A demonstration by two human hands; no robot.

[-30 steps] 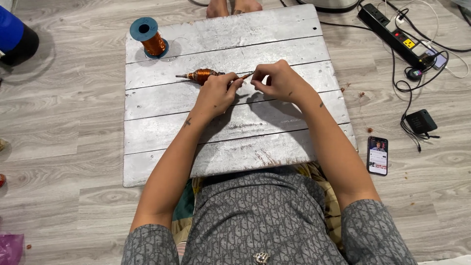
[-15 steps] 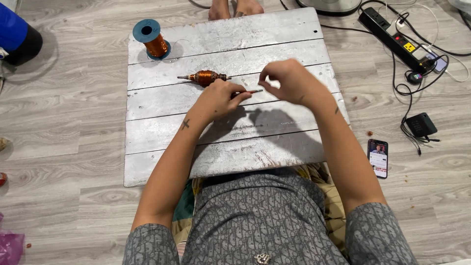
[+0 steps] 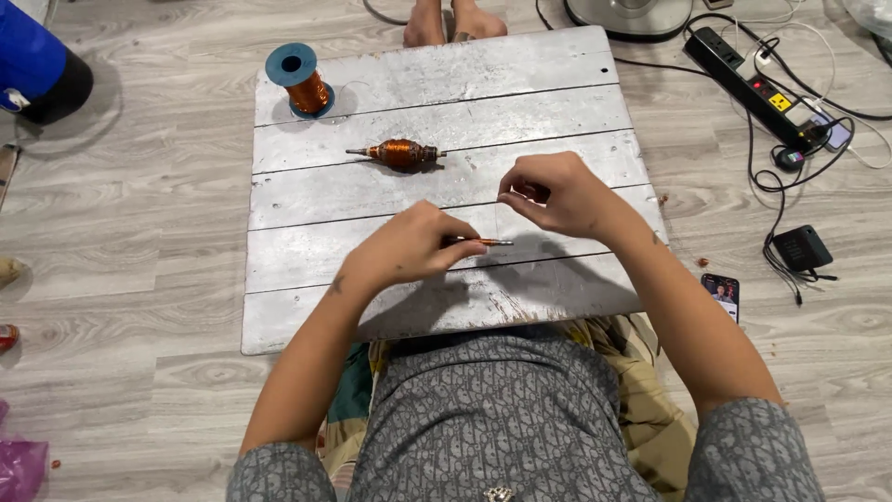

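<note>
While scanning from the left: blue container point(image 3: 32, 60) lying at the floor's far-left edge; copper wire spool point(image 3: 299, 81) with blue flanges upright on the wooden board point(image 3: 372, 200), top-left corner. Copper-wound armature point(image 3: 400, 153) lying on its side on the 2nd plank, apart from both hands. Left hand point(image 3: 409, 249) low over the board's middle, fingers pinched on a thin pointed tool point(image 3: 483, 242), tip pointing right. Right hand point(image 3: 553, 195) just beyond, curled, fingertips drawn together; contents cannot be told. Power strip point(image 3: 753, 84) and phone point(image 3: 721, 293) on the floor, right.
</note>
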